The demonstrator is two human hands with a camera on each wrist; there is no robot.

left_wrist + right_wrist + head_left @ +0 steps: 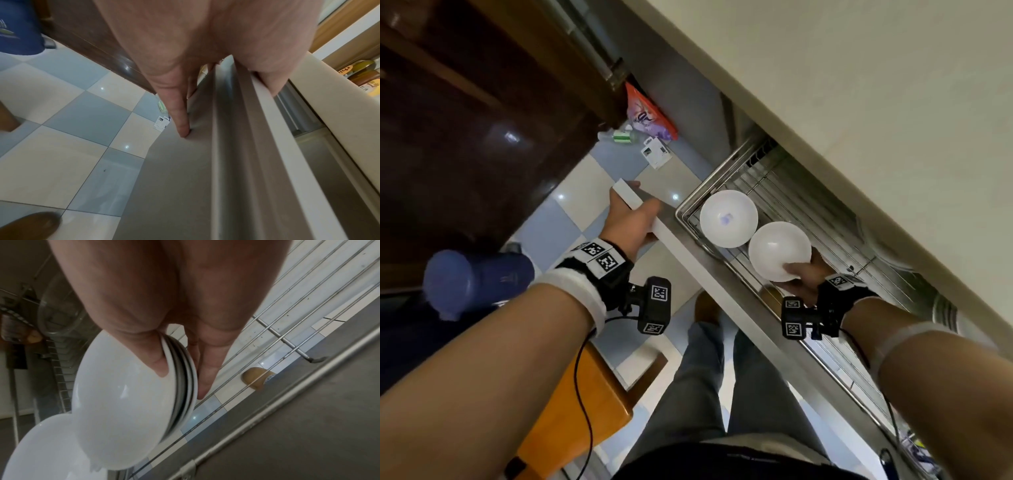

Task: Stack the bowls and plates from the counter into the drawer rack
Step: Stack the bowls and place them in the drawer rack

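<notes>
Right hand (803,274) pinching a nested stack of glossy white bowls (131,410), tilted, thumb inside the rim, right above the wire drawer rack (767,192). Another white bowl (728,218) already parked at the rack's corner. Left hand (628,222) gripping the drawer front (267,129). Bare wires beyond the bowls.

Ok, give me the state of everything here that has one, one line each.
drawer: pulled open.
left hand: grips the drawer front's top edge.
right hand: pinches a stack of white bowls.
stack of white bowls: held tilted over the wire rack.
other white bowl: in the wire rack.
</notes>
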